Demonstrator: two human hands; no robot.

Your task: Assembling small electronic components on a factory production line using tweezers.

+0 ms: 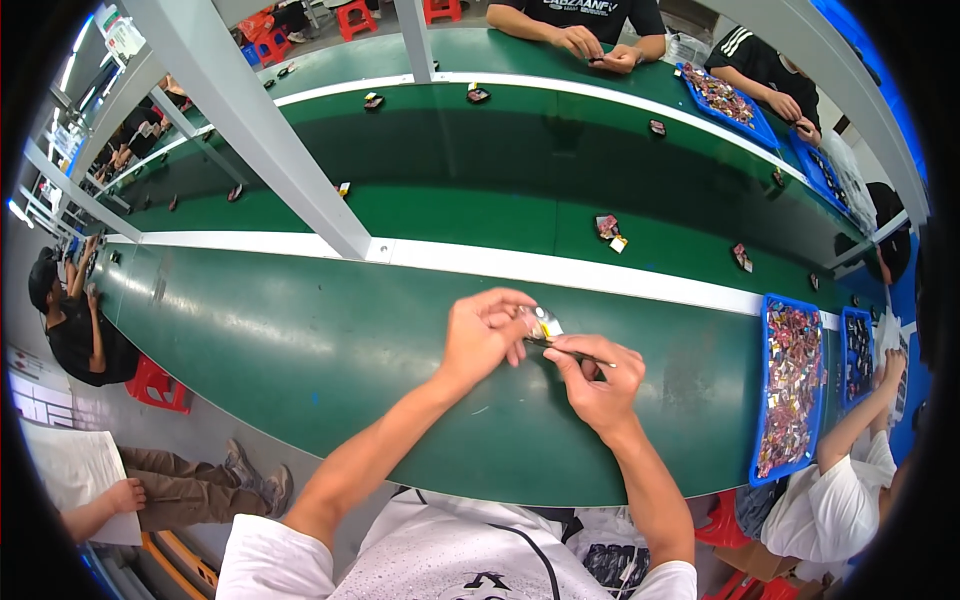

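Observation:
In front of me, above the green worktop [400, 345], both my hands meet at a small assembly [543, 323] with a dark rim and silver, white and yellow parts. My left hand [488, 332] is closed round its left side, fingers curled. Between the thumb and fingers of my right hand [604, 380] is a thin dark stick-like tool [582, 356]. Its inner end reaches the lower edge of the assembly, and its other end sticks out past my fingers. My fingers partly cover the assembly, so its exact kind is hidden.
A blue tray [757, 470] full of small reddish parts stands at right; a smaller blue tray [845, 398] is beside it. Past the white rail [470, 257], small assemblies lie scattered on a green belt [480, 215]. A grey post [260, 130] rises at left. Co-workers sit around.

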